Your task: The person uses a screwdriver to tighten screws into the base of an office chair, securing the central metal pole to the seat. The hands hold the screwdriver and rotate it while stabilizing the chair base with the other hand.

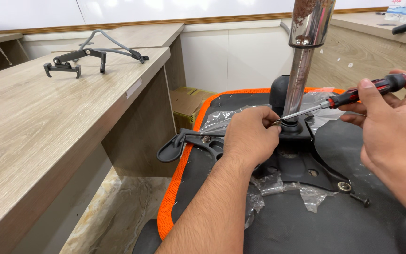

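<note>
At lower centre, the left hand pinches the screwdriver tip at the chair mechanism. At right, the right hand grips its handle. Behind rises the chrome cylinder; a cardboard box, contents unseen, sits beyond.

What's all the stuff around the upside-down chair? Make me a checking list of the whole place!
Surface: wooden desk on the left; marble-patterned floor below.
Job's things: upturned chair seat with orange mesh edge; black mechanism plate bolted on it; rusty chrome gas cylinder standing up; red-and-black screwdriver, tip at the cylinder's base.
Clutter: loose black screw on the seat; torn plastic wrap; grey bracket part on the desk; cardboard box under it.
Grippers: left hand resting on the plate by the tip; right hand holding the screwdriver.
Cables: nothing seen.
Surroundings: white wall panels, another wooden desk on the right.
</note>
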